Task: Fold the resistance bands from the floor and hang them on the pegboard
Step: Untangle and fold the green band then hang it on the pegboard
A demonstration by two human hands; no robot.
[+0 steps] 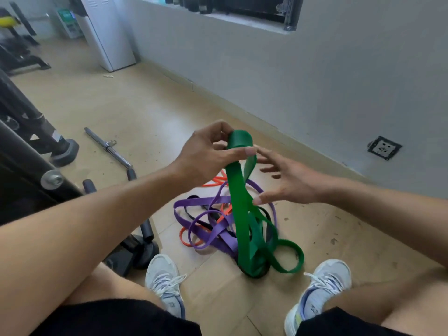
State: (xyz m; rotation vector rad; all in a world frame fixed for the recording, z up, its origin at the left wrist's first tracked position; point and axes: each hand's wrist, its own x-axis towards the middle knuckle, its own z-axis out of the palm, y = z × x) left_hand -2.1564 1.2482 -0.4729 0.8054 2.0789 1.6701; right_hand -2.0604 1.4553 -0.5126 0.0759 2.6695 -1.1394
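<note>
matt rubbery green band (238, 190), chrome metal bar (108, 146), scuffed floor (339, 238)

Tan tiled floor (121, 112), tangled purple bands (215, 235), orange band (186, 240), metal bar (109, 147), white sneakers (164, 280)

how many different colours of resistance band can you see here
4. The green band is pinched at its top by the left hand; the purple band, orange band and black band lie tangled on the floor. More may be hidden underneath.

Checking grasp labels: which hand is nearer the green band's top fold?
Left. The left hand pinches the green band at its top fold. The right hand is open just beside the hanging strands, with no visible grip.
</note>
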